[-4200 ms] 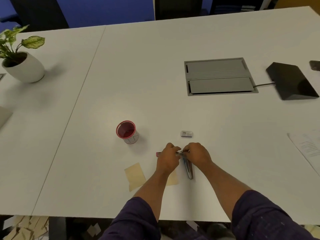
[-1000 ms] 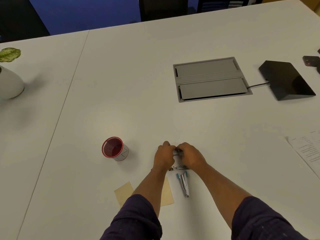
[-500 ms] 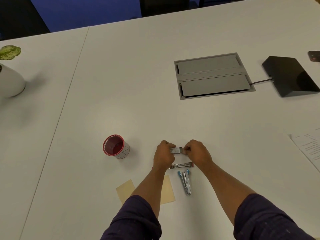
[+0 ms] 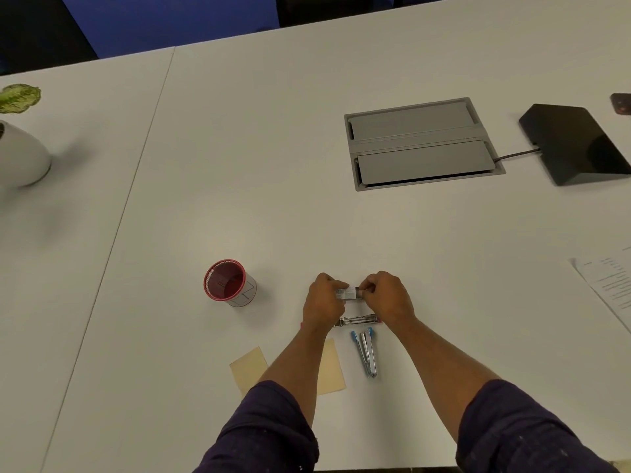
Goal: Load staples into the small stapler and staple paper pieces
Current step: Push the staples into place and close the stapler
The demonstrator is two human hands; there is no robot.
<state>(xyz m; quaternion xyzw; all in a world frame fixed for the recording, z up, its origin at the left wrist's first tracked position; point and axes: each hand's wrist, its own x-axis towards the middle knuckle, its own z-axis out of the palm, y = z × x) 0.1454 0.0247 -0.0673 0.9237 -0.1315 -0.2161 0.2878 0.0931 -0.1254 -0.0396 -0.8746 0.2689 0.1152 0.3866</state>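
A small staple box (image 4: 349,293) is pinched between my left hand (image 4: 322,302) and my right hand (image 4: 387,298), just above the table. Below the hands lies a small stapler (image 4: 358,320), swung open with its metal channel showing and pink ends partly hidden under my wrists. A second stapler with blue tips (image 4: 366,353) lies open nearer to me. Two yellow paper pieces rest near my left forearm: one (image 4: 248,369) to its left, the other (image 4: 330,370) partly covered by the arm.
A red mesh cup (image 4: 228,283) stands left of the hands. A grey cable hatch (image 4: 418,143) and a black wedge device (image 4: 577,143) lie far right. A printed sheet (image 4: 611,285) is at the right edge, a white plant pot (image 4: 18,155) far left.
Both hands left the stapler lying open on the table and picked up the staple box. In the last half second they have lifted it slightly.
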